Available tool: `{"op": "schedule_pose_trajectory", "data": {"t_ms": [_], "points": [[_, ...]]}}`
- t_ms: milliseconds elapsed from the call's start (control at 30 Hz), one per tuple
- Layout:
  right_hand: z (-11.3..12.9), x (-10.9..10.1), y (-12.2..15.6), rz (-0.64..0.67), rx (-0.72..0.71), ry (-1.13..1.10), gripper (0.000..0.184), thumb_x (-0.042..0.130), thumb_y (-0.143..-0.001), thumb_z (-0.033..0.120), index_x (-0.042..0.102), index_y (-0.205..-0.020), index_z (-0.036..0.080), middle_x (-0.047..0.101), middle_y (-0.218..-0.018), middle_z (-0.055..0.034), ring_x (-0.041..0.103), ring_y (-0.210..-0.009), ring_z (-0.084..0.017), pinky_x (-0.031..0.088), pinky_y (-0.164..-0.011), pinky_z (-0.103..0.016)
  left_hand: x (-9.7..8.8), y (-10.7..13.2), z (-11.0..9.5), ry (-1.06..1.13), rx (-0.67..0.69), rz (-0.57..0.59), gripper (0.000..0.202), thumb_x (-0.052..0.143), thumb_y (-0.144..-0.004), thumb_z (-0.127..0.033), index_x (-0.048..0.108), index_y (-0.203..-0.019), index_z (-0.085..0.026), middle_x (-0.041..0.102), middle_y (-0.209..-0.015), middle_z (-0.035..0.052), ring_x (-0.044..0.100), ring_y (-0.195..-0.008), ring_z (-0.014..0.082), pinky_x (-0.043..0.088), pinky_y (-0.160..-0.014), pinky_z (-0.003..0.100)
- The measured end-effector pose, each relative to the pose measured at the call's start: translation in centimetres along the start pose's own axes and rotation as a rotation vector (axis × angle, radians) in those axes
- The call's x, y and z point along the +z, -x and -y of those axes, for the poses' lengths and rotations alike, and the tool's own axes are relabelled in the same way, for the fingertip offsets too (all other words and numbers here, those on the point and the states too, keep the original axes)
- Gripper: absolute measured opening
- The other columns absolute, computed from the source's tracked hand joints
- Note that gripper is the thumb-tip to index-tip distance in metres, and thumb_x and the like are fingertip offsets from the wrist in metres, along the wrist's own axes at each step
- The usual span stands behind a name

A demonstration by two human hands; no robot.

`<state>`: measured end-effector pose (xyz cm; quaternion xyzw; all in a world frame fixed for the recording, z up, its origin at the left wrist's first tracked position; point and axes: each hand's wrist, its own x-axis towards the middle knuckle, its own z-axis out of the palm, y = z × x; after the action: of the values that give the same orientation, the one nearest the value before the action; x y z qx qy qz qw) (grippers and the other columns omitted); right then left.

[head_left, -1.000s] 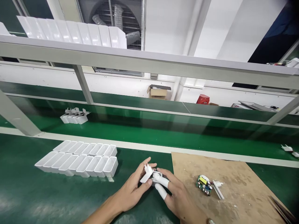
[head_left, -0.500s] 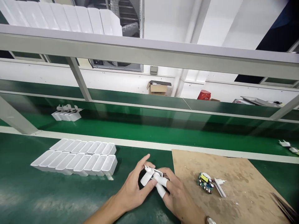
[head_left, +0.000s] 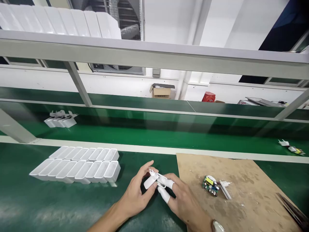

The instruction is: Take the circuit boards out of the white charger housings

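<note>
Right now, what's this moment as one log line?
left hand: holding white plug piece | right hand: at white casing | circuit board: on brown sheet | white boxes: in two rows

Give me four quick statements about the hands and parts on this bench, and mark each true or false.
1. The left hand holds a white plug cover. True.
2. The right hand wears a full glove. False: it wears white finger cots, its back bare.
3. The circuit board lies on the brown sheet. True.
4. The open white cases stand in three rows. False: two rows.
</note>
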<state>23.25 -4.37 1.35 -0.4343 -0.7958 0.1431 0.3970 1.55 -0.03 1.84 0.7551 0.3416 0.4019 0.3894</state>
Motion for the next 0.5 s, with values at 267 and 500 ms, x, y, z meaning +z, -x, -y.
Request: {"op": "schedule_pose_trajectory", "data": {"t_ms": [267,500], "points": [[0.2,0.2,0.1,0.017,0.120,-0.107,0.036,0.059,-0.100,0.022,0.058,-0.136,0.030,0.067,-0.127,-0.0069,0.071,-0.103,-0.022,0.059,-0.095,-0.036,-0.1,0.3,0.4,0.072,-0.052,0.021,0.062,0.058,-0.103,-0.022,0.032,-0.156,-0.037,0.065,-0.134,0.0056,0.068,-0.120,0.0227,0.055,-0.110,0.044],[0.1,1.2,-0.7,-0.136,0.568,-0.878,0.041,0.081,-0.086,0.047,0.074,-0.117,0.023,0.074,-0.116,-0.0106,0.071,-0.104,-0.027,0.059,-0.097,-0.042,0.5,0.5,-0.3,0.052,-0.047,-0.088,0.095,0.088,-0.080,-0.027,0.034,-0.157,-0.032,0.060,-0.139,0.0110,0.066,-0.126,0.0314,0.055,-0.112,0.054]]}}
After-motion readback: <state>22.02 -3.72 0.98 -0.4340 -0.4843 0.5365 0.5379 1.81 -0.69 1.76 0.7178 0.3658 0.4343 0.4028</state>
